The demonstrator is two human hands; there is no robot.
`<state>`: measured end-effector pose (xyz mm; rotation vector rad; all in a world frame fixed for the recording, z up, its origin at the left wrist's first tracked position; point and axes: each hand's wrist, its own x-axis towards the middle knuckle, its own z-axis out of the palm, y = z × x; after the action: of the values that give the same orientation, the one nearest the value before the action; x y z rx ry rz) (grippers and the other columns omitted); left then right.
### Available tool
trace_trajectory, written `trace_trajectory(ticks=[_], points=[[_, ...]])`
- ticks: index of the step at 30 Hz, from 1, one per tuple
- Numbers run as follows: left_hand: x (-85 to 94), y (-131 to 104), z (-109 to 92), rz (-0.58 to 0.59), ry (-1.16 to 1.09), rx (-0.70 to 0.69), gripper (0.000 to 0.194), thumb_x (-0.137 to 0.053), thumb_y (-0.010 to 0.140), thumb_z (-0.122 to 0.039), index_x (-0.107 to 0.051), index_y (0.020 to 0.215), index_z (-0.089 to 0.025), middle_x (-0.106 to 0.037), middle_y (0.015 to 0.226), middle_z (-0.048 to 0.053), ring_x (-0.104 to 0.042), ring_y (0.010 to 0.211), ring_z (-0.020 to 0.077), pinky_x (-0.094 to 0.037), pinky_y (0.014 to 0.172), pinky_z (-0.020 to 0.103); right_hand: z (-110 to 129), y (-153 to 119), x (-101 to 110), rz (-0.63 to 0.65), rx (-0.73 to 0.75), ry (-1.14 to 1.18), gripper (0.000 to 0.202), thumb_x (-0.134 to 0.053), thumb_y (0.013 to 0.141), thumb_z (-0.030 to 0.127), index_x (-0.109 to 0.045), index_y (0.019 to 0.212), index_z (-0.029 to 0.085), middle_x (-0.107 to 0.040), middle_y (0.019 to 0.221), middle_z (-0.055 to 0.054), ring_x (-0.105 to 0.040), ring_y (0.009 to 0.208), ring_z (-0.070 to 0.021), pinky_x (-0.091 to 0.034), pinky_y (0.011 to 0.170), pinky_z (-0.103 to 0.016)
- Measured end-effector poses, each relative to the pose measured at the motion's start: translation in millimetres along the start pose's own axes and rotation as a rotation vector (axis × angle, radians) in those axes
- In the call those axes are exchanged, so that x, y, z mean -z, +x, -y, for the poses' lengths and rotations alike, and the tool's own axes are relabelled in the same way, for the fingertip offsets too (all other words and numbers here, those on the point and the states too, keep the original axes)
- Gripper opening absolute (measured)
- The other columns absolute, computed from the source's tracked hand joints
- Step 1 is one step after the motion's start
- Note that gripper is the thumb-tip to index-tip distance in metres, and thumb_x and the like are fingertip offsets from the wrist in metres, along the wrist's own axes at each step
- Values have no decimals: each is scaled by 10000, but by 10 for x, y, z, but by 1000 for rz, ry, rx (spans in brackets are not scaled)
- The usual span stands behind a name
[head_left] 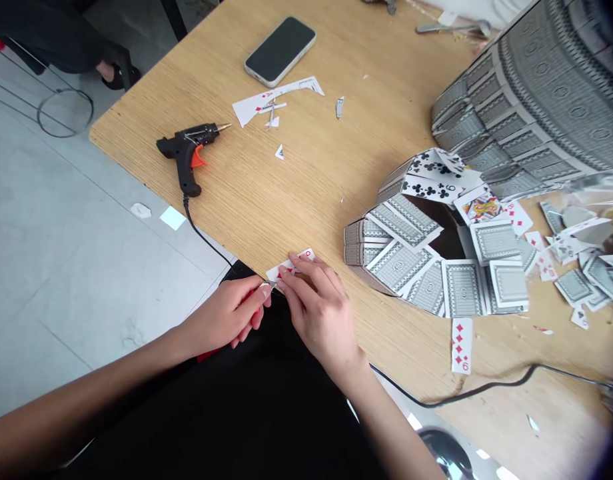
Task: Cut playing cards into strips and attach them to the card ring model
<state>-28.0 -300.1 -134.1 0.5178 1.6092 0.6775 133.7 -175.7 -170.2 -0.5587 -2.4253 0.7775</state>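
At the wooden table's (296, 200) near edge, the right hand (322, 308) rests its fingers on a red diamonds playing card (276, 273); I can't tell if they pinch it. Beside it, the left hand (231, 312) is curled closed. A black glue gun (184, 155) lies by the table's left edge.

A craft workspace, like a small workshop: a wood-grain tabletop (301, 193) holds a black glue gun (187, 167), cut playing-card scraps (246, 110) and a large card-covered model (531, 87); beyond one corner, another person's foot (111, 75) shows above pale floor tiles (61, 220).
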Motion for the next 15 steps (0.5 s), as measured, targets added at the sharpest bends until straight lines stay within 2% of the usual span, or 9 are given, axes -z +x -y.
trace_trajectory(ticks=[15], points=[[-81,-16,35,-66,85,-68,451,-412,1128,-576,-556,892,-220,-621,672,-35,-534,436,96,-447,408,223,-1,-15,0,2,-4,-3,177,-686,1045,150,-795,1176,196,-783,1323,-126,-741,1228,-267,-592,1169,-513]])
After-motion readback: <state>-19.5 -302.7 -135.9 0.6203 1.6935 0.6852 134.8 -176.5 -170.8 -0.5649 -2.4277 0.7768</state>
